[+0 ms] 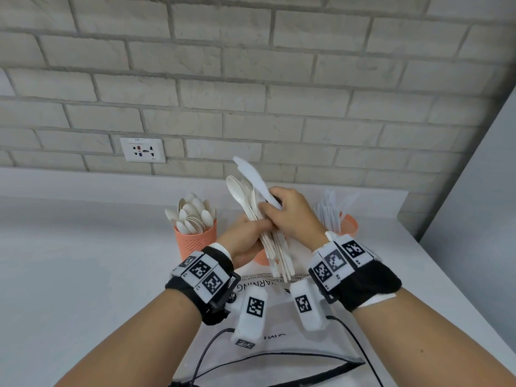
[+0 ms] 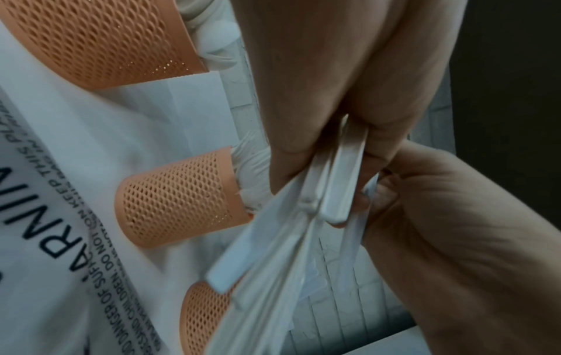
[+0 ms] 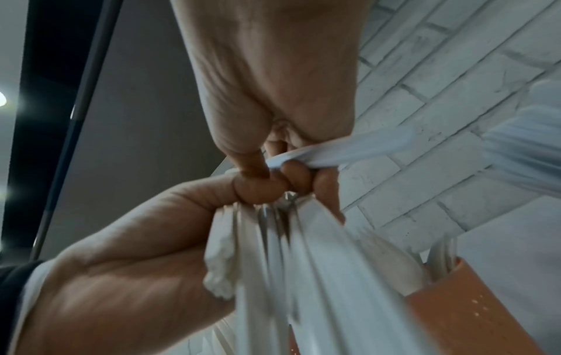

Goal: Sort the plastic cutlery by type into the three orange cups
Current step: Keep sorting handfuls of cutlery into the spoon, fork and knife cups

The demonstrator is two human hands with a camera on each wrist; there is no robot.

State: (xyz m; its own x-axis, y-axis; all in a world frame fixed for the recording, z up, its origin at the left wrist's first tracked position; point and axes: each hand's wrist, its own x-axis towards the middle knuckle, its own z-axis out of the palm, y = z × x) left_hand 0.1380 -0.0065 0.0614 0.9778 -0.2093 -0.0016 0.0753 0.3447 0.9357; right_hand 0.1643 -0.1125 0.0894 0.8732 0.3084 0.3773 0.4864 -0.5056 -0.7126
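My left hand (image 1: 252, 233) grips a bundle of white plastic cutlery (image 1: 275, 252), spoon bowls up, above the middle orange cup (image 1: 262, 258), which is mostly hidden. My right hand (image 1: 269, 209) pinches a white knife (image 1: 252, 180) that sticks up out of the bundle. The left orange cup (image 1: 195, 241) is full of spoons. The right orange cup (image 1: 348, 225) holds knives. In the left wrist view the middle cup (image 2: 179, 199) shows fork tines at its rim. The right wrist view shows my fingers (image 3: 296, 177) curled round the knife handle (image 3: 349, 150), close to my left hand (image 3: 121, 276).
A clear plastic bag (image 1: 251, 286) printed with a warning lies on the white counter (image 1: 83, 261) under my wrists. Black cables (image 1: 212, 347) run across it near me. A brick wall with a socket (image 1: 143, 150) stands behind the cups. The counter ends at the right (image 1: 446, 275).
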